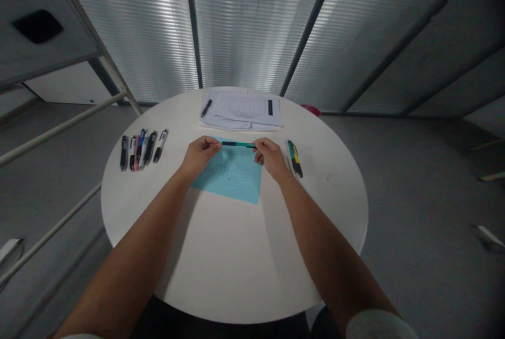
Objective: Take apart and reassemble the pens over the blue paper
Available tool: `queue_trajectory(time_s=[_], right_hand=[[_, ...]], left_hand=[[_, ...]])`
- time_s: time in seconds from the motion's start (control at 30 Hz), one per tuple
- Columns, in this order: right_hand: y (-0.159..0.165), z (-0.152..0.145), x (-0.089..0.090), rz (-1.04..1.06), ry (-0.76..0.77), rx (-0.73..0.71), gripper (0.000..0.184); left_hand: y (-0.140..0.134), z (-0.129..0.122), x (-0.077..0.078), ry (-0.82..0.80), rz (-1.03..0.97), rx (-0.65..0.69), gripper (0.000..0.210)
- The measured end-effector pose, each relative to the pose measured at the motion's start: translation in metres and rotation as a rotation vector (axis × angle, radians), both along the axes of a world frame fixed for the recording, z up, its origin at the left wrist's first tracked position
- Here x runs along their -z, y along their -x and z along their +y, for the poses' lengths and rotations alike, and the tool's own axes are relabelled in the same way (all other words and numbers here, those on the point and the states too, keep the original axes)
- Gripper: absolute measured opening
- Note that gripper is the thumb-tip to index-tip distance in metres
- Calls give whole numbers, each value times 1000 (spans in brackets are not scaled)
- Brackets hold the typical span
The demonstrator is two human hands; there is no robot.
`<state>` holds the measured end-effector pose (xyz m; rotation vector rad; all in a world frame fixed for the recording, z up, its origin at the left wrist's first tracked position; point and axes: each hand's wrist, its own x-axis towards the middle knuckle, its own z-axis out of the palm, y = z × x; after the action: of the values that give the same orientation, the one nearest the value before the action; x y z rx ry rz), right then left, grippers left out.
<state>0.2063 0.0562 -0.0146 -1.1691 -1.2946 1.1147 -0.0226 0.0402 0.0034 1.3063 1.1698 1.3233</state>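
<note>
A green pen (pixel 239 144) with a dark grip section is held level between my two hands, above the far part of a light blue sheet of paper (pixel 232 178). My left hand (pixel 200 156) pinches its dark end between thumb and fingers. At the opposite end, my right hand (pixel 270 156) closes its thumb and index finger on the green tip, the other fingers curled below. Beside my right hand lie pens in green, yellow and black (pixel 295 159) close together. The fingertips cover both ends of the held pen.
Several pens (pixel 141 149) lie in a row at the left of the round white table (pixel 236 255). A stack of printed papers (pixel 240 110) with a black pen (pixel 206 108) on it sits at the far edge. White rails (pixel 63 127) stand left; blinds (pixel 244 28) hang behind.
</note>
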Motion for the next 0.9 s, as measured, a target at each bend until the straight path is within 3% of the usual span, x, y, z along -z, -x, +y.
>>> queue_trajectory(time_s=[0.43, 0.9], right_hand=[[2, -1, -1, -18, -3, 17, 37], [2, -1, 0, -28, -19, 35, 44]], left_hand=[[3, -1, -6, 161, -375, 56, 25], [2, -2, -12, 212, -564, 31, 18]])
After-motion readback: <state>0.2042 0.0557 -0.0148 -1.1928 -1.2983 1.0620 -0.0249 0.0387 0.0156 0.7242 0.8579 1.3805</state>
